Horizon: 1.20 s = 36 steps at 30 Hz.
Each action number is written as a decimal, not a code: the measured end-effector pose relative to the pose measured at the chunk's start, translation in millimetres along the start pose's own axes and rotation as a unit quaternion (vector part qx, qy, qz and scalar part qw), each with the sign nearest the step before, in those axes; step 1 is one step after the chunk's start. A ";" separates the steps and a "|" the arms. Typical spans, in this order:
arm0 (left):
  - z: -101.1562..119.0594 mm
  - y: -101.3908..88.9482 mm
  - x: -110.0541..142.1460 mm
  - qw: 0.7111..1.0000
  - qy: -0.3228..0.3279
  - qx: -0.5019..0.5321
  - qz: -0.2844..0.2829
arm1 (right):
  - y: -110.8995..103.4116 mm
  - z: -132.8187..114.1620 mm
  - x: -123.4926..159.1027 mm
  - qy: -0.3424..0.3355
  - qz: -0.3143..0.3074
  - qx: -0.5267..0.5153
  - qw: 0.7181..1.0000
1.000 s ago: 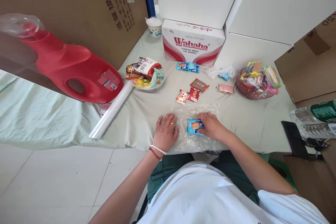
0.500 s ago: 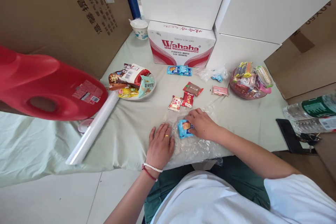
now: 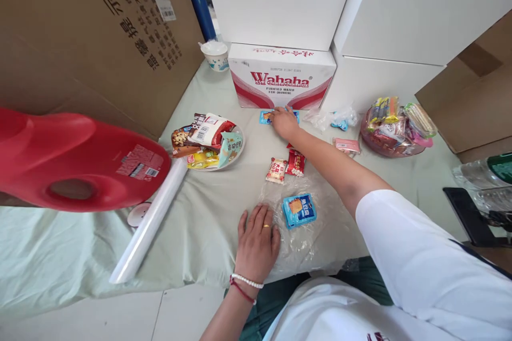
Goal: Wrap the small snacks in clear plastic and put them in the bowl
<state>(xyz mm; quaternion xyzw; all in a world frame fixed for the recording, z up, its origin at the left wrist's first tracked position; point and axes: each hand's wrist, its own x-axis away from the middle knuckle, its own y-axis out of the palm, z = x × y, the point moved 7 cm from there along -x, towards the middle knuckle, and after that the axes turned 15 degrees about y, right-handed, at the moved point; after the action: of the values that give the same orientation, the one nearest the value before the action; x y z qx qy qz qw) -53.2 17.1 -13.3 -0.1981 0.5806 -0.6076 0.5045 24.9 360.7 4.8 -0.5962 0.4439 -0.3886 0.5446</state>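
- Left hand [image 3: 258,245]: eight o'clock of stacked blue packets, palm down, grasping nothing.
- Right hand [image 3: 285,123]: twelve o'clock, over far blue packets [image 3: 265,117]; can't tell if gripping. Looks like a reach for them; picking up calls for a fingertip pinch.
- Stacked blue packets [image 3: 299,210]: centre, on clear film [image 3: 302,245].

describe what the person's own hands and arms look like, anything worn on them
Both are bare, without gloves. The left hand has a gold-coloured ring on one finger, with a white beaded bracelet and a thin red bracelet at the wrist. The right hand shows no jewellery; its arm wears a short white sleeve.
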 end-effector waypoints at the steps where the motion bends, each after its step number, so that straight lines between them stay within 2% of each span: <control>1: -0.2 0.1 0.2 1.000 -0.001 0.002 0.002 | -2.8 -3.0 6.0 -0.018 0.015 0.009 1.000; 3: -0.2 0.4 0.1 1.000 -0.002 0.007 0.003 | -15.9 -2.1 25.3 -0.030 0.054 0.011 0.998; 5: 0.2 0.2 -0.3 1.000 -0.004 0.010 0.002 | -35.8 12.6 51.7 0.016 0.093 -0.030 0.995; 7: 0.6 -0.1 -0.9 1.000 -0.006 0.012 -0.002 | -51.3 33.3 85.6 0.072 0.094 -0.115 0.986; 8: 0.7 -0.3 -1.2 1.000 -0.008 0.012 -0.004 | -54.0 40.7 104.9 0.080 0.066 -0.168 0.980; 11: 0.3 0.5 -1.5 1.000 -0.013 0.013 -0.015 | -44.4 40.3 170.0 0.026 -0.091 -0.290 0.952; 13: -0.2 1.6 -1.2 1.000 -0.013 0.013 -0.020 | -34.2 30.5 212.2 -0.011 -0.156 -0.296 0.942; 16: -1.6 3.3 0.3 1.000 -0.013 0.009 -0.017 | -19.6 13.7 254.4 -0.040 -0.181 -0.236 0.954; 20: -6.2 1.3 4.1 0.999 -0.032 -0.017 0.016 | -13.9 7.5 270.8 0.000 -0.154 -0.138 0.978; 23: -5.2 2.6 5.3 0.999 -0.022 -0.034 0.009 | -23.8 3.8 275.0 0.021 -0.090 -0.108 0.990; 25: -3.8 4.6 5.1 0.999 -0.013 -0.039 -0.006 | -29.5 -7.0 280.6 -0.009 -0.039 -0.113 0.993; 26: -3.3 5.4 5.0 0.999 -0.011 -0.041 -0.011 | -29.6 -15.5 284.7 -0.045 -0.021 -0.115 0.992; 28: -3.3 6.9 4.4 0.998 -0.016 -0.048 -0.024 | -22.8 -33.3 294.7 -0.133 -0.007 -0.103 0.986; 30: -3.7 8.2 3.8 0.998 -0.025 -0.055 -0.036 | -10.4 -43.0 302.8 -0.189 -0.013 -0.079 0.979; 33: -3.8 9.2 3.0 0.997 -0.033 -0.057 -0.046 | 2.7 -38.0 305.5 -0.169 -0.017 -0.057 0.984; 36: -3.6 8.7 2.8 0.997 -0.032 -0.052 -0.044 | 5.3 -30.1 306.1 -0.133 -0.010 -0.051 0.990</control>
<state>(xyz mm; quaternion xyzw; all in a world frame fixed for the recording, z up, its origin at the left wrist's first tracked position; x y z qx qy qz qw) -53.9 18.2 -23.0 -0.2690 0.5852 -0.5919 0.4846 88.9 59.9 -3.4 -0.6742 0.3809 -0.2885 0.5632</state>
